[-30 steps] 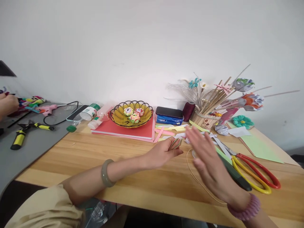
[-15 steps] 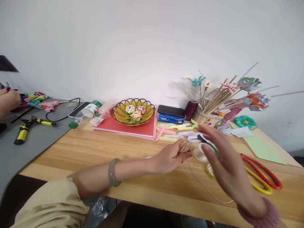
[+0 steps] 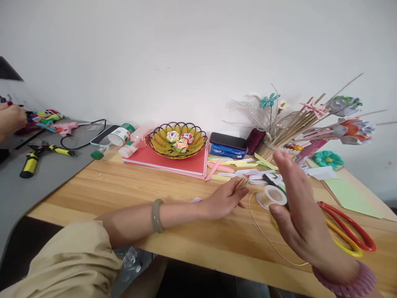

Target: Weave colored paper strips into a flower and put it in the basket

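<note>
My left hand (image 3: 223, 200) rests on the wooden table (image 3: 130, 194) and pinches a small bundle of folded coloured paper strips (image 3: 240, 183). My right hand (image 3: 297, 215) hovers open above the table, fingers stretched out, holding nothing. Just left of it lies a clear spool of thin wire (image 3: 272, 195), and a loose strand of wire (image 3: 263, 234) curves across the wood below it. Red and yellow scissors (image 3: 347, 234) lie partly hidden behind my right hand.
At the back stand a yellow wire basket (image 3: 161, 147) with paper flowers on a red book (image 3: 173, 163), a blue box (image 3: 228, 151), a dark thread spool (image 3: 256, 140) and a holder of sticks (image 3: 297, 130). Another person's hand (image 3: 10, 118) works at far left near pliers (image 3: 34, 159).
My right hand swept from in front of my left hand to the right and upward, uncovering the wire spool. My left hand kept its pinch on the strips. The view shifted slightly.
</note>
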`<state>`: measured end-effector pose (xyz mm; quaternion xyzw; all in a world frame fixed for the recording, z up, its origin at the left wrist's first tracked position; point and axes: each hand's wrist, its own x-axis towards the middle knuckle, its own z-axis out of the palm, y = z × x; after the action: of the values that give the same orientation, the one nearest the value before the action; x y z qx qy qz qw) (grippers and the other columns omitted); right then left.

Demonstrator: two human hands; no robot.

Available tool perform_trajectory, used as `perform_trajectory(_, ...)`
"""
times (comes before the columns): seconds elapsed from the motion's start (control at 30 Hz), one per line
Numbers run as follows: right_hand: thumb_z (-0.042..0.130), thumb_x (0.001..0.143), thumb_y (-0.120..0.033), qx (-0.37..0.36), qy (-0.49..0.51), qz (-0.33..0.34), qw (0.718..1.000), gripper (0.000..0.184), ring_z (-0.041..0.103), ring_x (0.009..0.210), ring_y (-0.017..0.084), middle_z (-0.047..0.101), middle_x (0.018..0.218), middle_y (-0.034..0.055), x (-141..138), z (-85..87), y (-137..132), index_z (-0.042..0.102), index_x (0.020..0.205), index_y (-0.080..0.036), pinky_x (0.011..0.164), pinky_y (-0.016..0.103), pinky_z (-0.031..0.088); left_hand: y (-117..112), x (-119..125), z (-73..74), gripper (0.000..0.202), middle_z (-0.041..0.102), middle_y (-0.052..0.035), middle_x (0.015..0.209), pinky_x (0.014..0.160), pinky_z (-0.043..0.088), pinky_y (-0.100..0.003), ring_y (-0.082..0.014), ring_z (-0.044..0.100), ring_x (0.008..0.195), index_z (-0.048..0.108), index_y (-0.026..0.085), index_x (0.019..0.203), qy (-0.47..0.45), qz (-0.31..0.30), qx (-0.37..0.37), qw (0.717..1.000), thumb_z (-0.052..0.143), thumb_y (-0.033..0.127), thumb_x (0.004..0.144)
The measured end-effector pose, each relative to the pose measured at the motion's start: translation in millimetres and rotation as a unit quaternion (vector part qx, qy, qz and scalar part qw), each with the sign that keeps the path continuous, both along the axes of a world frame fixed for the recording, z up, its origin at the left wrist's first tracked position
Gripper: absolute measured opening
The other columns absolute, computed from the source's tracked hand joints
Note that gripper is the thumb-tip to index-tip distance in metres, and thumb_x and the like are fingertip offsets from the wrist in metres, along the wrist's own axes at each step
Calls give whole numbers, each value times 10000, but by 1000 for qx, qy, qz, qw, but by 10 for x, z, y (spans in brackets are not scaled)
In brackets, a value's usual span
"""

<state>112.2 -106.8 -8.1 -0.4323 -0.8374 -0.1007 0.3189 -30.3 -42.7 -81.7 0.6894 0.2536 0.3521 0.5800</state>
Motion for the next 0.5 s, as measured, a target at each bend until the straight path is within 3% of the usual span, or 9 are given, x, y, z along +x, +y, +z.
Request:
perform_trajectory(0.1, 285, 932, -343, 29, -46, -4, 998, 639, 113, 1376, 292, 83, 1529, 56, 7, 26, 16, -30, 1464, -181, 1094, 533, 132, -14, -11, 28, 399, 544, -40, 798, 640, 498, -316, -148, 540, 679, 482, 151, 1050, 6, 3, 15, 1000, 331, 481, 886)
perform_trajectory(0.17, 336, 924, -329, -10, -134, 28, 991, 658, 218, 1353, 280, 202, 1504, 88, 27, -11, 39, -13, 1464, -189, 1089, 541, 146, -23, -22, 47, 356, 589, -79, 927, 794, 482, -356, -196, 569, 881, 497, 159, 1058, 6, 5, 35, 999, 343, 436, 895)
perform_trajectory(0.23, 363, 920, -286, -64, -201, 63, 975, 630, 309, 1320, 257, 304, 1471, 66, 57, -36, 52, 46, 1462, -241, 1085, 544, 165, -30, -31, 66, 332, 584, -97, 1062, 912, 427, -379, -222, 528, 1047, 500, 162, 1077, 9, 10, 53, 998, 353, 401, 899)
perform_trajectory(0.27, 337, 926, -279, -66, -179, 60, 980, 603, 291, 1329, 250, 272, 1485, 47, 70, -37, 52, 61, 1461, -247, 1091, 533, 160, -32, -34, 73, 331, 584, -102, 1074, 923, 416, -391, -229, 524, 1059, 503, 155, 1071, 14, 14, 59, 998, 350, 394, 901)
perform_trajectory(0.33, 263, 933, -296, 8, -43, 9, 999, 558, 169, 1369, 262, 125, 1523, -14, 88, -29, 39, 90, 1462, -253, 1104, 510, 143, -34, -39, 84, 337, 601, -103, 1014, 883, 433, -413, -235, 552, 992, 508, 135, 1035, 29, 20, 66, 997, 333, 392, 905)
perform_trajectory(0.37, 249, 933, -294, 47, 1, -25, 999, 573, 84, 1381, 274, 41, 1529, -41, 90, -27, 31, 39, 1465, -254, 1109, 523, 95, -36, -41, 88, 333, 606, -100, 984, 862, 442, -412, -231, 561, 960, 509, 131, 1019, 35, 21, 70, 997, 328, 387, 906)
perform_trajectory(0.4, 288, 924, -317, 66, 3, -13, 998, 614, 68, 1381, 282, 15, 1527, -50, 90, -28, 22, 3, 1464, -251, 1112, 527, 56, -39, -43, 91, 319, 605, -96, 983, 857, 445, -403, -227, 561, 958, 506, 132, 1019, 38, 21, 75, 996, 329, 374, 908)
perform_trajectory(0.47, 428, 892, -299, -66, -90, 87, 990, 656, 281, 1330, 276, 220, 1498, -41, 84, -33, 0, 86, 1450, -338, 1113, 519, 127, -47, -52, 105, 283, 592, -92, 1028, 874, 436, -376, -214, 542, 1000, 487, 145, 1037, 42, 22, 89, 995, 330, 344, 911)
perform_trajectory(0.5, 447, 886, -284, -94, -97, 92, 986, 621, 380, 1278, 280, 357, 1445, -5, 80, -28, -14, 172, 1441, -332, 1100, 519, 188, -52, -59, 117, 266, 586, -88, 1029, 868, 433, -365, -209, 536, 999, 481, 151, 1025, 49, 26, 98, 994, 327, 337, 913)
